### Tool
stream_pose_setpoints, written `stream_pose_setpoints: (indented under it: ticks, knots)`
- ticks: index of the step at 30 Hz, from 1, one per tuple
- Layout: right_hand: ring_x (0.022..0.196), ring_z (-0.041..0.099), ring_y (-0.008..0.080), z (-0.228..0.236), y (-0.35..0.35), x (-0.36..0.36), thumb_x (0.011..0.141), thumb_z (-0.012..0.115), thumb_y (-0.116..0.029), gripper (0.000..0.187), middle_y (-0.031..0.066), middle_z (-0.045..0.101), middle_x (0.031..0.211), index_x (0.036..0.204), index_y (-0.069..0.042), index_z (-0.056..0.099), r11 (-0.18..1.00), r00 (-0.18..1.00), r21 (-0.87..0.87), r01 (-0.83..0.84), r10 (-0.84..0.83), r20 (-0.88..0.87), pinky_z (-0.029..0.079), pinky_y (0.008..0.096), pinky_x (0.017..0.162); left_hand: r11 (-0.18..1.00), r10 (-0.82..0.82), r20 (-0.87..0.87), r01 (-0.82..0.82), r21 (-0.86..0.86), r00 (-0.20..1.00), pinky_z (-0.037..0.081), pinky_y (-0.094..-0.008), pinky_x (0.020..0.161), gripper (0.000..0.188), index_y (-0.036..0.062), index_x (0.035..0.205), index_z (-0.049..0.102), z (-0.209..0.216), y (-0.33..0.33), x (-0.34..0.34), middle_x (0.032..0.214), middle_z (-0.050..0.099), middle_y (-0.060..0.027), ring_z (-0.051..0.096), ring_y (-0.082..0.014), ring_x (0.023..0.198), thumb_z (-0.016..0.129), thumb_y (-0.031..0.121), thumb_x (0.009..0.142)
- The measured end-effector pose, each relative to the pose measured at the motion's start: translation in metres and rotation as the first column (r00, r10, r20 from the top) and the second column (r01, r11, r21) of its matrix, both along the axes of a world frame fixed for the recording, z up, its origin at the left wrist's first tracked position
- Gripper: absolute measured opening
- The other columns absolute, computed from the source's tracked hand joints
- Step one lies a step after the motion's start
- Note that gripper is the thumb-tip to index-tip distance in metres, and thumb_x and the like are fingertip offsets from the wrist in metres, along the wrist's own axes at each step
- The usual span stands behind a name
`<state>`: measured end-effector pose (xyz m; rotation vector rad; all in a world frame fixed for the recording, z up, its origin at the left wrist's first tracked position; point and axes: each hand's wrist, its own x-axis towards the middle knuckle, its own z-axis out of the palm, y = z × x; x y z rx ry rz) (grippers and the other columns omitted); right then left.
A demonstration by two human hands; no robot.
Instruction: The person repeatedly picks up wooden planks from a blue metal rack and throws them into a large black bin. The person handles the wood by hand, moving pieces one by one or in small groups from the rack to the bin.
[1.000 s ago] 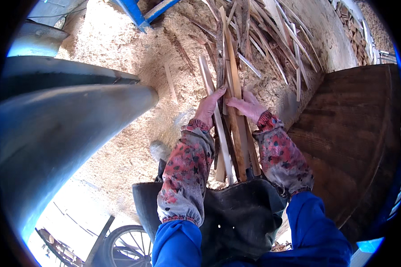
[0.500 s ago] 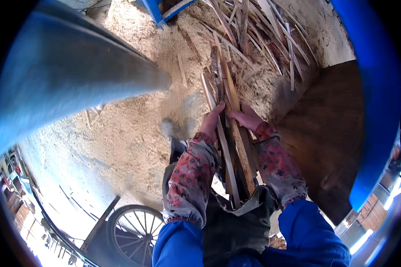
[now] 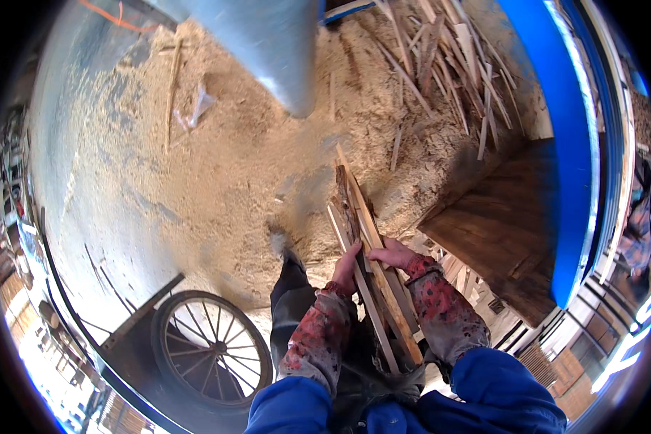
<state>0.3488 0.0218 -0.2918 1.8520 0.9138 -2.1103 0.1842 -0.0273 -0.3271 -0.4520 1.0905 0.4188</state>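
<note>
Between the person's two forearms, at lower centre: one bundle of wood strips [image 3: 391,305], at least four pieces, exact count hidden; long, narrow, sawn edges, one with rough dark bark [image 3: 346,204].

Hands, two, both bare. Left hand [image 3: 346,269]: curled around the bundle's left side, thumb along the top, the other fingers mostly hidden. Right hand [image 3: 393,254]: half curled at the right side, thumb laid over the strips, grip firm as far as it shows.

Sleeve covers, two, spotted red and grey cloth [image 3: 452,312], gathered at the wrists.

Beyond: one loose pile of sticks [image 3: 452,79], thin, splintery, too many to count; sawdust [image 3: 224,195], pale and crumbly, spread over the ground; one scrap of clear plastic [image 3: 201,107], crumpled.

At right: one brown wooden board [image 3: 499,231], flat, grained; one long blue panel [image 3: 568,166], smooth.

At lower left: one wheel [image 3: 219,347], round, thin-spoked.
</note>
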Motion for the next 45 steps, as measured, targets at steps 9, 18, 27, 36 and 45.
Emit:
stream_pose_setpoints:
  ticks: [9, 18, 27, 36, 45]
  knots:
    - [0.104, 0.062, 0.0202, -0.072, -0.016, -0.052, 0.085, 0.070, -0.031, 0.061, 0.0114, 0.064, 0.117, 0.134, -0.001, 0.050, 0.991, 0.990, 0.061, 0.119, -0.113, -0.088, 0.051, 0.0324, 0.088, 0.961, 0.259, 0.084, -0.249, -0.120, 0.962, 0.059, -0.0465, 0.070, 0.035, 0.0086, 0.113, 0.062, -0.079, -0.018, -0.047, 0.096, 0.069, -0.0091, 0.069, -0.0274, 0.082, 0.055, 0.038, 0.095]
    - [0.070, 0.056, 0.0117, -0.100, -0.012, -0.094, 0.090, 0.063, -0.029, 0.038, 0.0017, 0.061, 0.090, 0.118, -0.003, 0.057, 0.999, 0.998, 0.050, 0.022, -0.025, 0.058, 0.048, 0.0275, 0.062, 0.955, 0.288, 0.233, -0.260, -0.142, 0.929, 0.059, -0.0441, 0.071, 0.036, 0.0036, 0.114, 0.061, -0.151, -0.013, -0.066, 0.091, 0.070, -0.0140, 0.070, -0.0295, 0.080, 0.059, 0.033, 0.094]
    - [0.088, 0.059, 0.0175, -0.017, 0.001, -0.137, 0.088, 0.055, -0.015, 0.043, 0.0126, 0.062, 0.102, 0.127, 0.001, 0.051, 0.993, 0.996, 0.082, -0.090, 0.087, 0.032, 0.050, 0.0326, 0.077, 0.954, 0.296, -0.046, -0.297, -0.037, 0.954, 0.057, -0.0385, 0.073, 0.040, -0.0006, 0.117, 0.061, -0.092, -0.029, -0.094, 0.102, 0.068, -0.0116, 0.067, -0.0240, 0.084, 0.069, 0.028, 0.089]
    - [0.127, 0.044, 0.0294, 0.105, -0.037, -0.190, 0.089, 0.055, -0.012, 0.055, 0.0200, 0.047, 0.135, 0.139, 0.003, 0.039, 0.890, 0.991, 0.456, -0.017, 0.074, -0.108, 0.033, 0.0382, 0.109, 0.922, 0.375, -0.085, -0.362, 0.139, 0.923, 0.056, -0.0374, 0.072, 0.041, -0.0036, 0.117, 0.059, 0.089, -0.011, -0.182, 0.099, 0.069, -0.0132, 0.068, -0.0243, 0.083, 0.064, 0.028, 0.092]
    - [0.132, 0.040, 0.0267, 0.234, -0.064, -0.258, 0.094, 0.051, -0.010, 0.052, 0.0183, 0.045, 0.139, 0.142, 0.002, 0.036, 0.712, 0.947, 0.663, -0.231, 0.321, -0.015, 0.029, 0.0364, 0.112, 0.774, 0.604, 0.017, -0.592, 0.224, 0.797, 0.056, -0.0375, 0.076, 0.039, -0.0035, 0.113, 0.062, 0.173, -0.044, -0.237, 0.099, 0.069, -0.0130, 0.068, -0.0238, 0.084, 0.063, 0.028, 0.091]
